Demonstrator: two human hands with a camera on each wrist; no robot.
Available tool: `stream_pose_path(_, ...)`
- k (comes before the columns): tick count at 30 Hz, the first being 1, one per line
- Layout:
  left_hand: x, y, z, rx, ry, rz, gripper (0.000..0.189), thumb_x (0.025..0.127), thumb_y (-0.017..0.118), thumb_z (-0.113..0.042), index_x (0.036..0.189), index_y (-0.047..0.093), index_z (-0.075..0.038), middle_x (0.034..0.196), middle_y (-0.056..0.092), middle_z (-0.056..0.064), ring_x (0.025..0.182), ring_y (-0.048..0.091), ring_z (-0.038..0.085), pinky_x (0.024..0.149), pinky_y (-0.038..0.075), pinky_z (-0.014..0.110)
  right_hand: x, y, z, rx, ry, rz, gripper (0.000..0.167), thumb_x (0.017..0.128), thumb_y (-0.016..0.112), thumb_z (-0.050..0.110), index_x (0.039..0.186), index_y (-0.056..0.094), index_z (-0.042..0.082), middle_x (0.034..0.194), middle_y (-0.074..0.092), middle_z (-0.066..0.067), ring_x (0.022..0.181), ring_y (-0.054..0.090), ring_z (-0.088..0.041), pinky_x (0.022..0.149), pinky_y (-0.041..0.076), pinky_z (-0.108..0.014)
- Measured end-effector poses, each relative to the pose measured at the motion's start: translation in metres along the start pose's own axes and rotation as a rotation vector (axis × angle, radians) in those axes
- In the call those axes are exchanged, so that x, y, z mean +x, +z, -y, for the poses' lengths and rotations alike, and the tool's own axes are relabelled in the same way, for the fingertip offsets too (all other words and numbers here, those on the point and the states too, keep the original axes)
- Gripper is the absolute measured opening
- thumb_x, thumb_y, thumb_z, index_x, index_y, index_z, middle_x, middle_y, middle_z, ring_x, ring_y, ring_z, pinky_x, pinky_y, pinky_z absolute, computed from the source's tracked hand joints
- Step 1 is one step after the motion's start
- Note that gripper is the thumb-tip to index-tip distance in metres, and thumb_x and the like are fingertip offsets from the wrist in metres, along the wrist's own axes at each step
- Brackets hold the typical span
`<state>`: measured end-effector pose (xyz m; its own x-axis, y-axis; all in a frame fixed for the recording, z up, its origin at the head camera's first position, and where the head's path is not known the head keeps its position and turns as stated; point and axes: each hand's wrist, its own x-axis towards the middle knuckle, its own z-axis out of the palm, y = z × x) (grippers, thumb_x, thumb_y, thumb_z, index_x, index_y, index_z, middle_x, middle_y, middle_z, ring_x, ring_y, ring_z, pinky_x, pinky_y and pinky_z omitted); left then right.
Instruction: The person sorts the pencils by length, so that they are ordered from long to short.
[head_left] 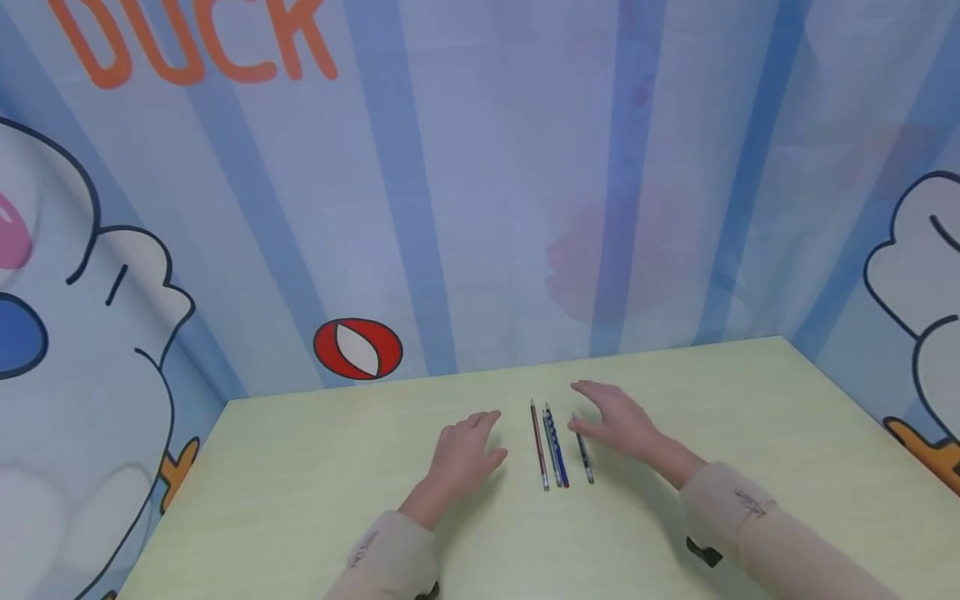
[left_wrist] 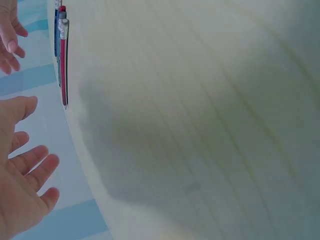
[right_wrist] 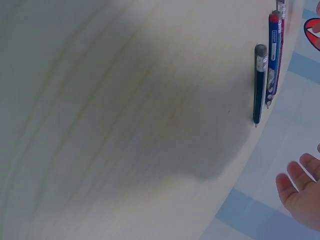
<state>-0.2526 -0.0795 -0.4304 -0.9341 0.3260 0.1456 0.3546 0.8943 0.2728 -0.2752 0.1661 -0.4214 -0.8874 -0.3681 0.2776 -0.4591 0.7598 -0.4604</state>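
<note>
Several pencils lie side by side on the pale table, points toward the back wall. Leftmost is a red pencil (head_left: pixel 538 446). A patterned blue pencil (head_left: pixel 557 450) with a red end lies beside a grey-blue pencil (head_left: pixel 551 442), nearly touching it. Slightly apart to the right is a dark pencil (head_left: pixel 584 458), its upper part near the thumb of my right hand (head_left: pixel 621 423). That hand is spread and holds nothing. To the left of the red pencil, my left hand (head_left: pixel 459 457) is held with fingers extended, also empty. In the right wrist view the dark pencil (right_wrist: pixel 259 85) shows its eraser end.
The pale wooden table (head_left: pixel 315 483) meets a striped blue backdrop (head_left: pixel 495 183) along its back edge. The backdrop carries a printed red ball (head_left: pixel 330 350), orange letters and white cartoon figures at both sides.
</note>
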Motion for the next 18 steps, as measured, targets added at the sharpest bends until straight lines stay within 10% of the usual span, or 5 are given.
stream_pose_path(9, 0.012, 0.009, -0.011, -0.436, -0.090, 0.008, 0.042, 0.083, 0.059, -0.020, 0.122, 0.050, -0.008, 0.098, 0.064, 0.008, 0.083, 0.062, 0.020, 0.070, 0.048, 0.032, 0.014, 0.012, 0.007, 0.230, 0.157, 0.028, 0.049, 0.079, 0.062, 0.011, 0.123, 0.046, -0.004, 0.113, 0.056, -0.022, 0.084, 0.059, -0.025, 0.067, 0.049, -0.031)
stream_pose_path(18, 0.022, 0.020, -0.024, -0.547, -0.207, 0.028, 0.043, 0.080, 0.063, -0.022, 0.119, 0.052, -0.008, 0.084, 0.066, 0.004, 0.071, 0.059, 0.014, 0.063, 0.044, 0.027, 0.022, 0.024, 0.013, 0.281, 0.282, 0.068, 0.043, 0.077, 0.063, 0.011, 0.116, 0.052, -0.003, 0.096, 0.062, -0.016, 0.081, 0.058, -0.023, 0.068, 0.048, -0.031)
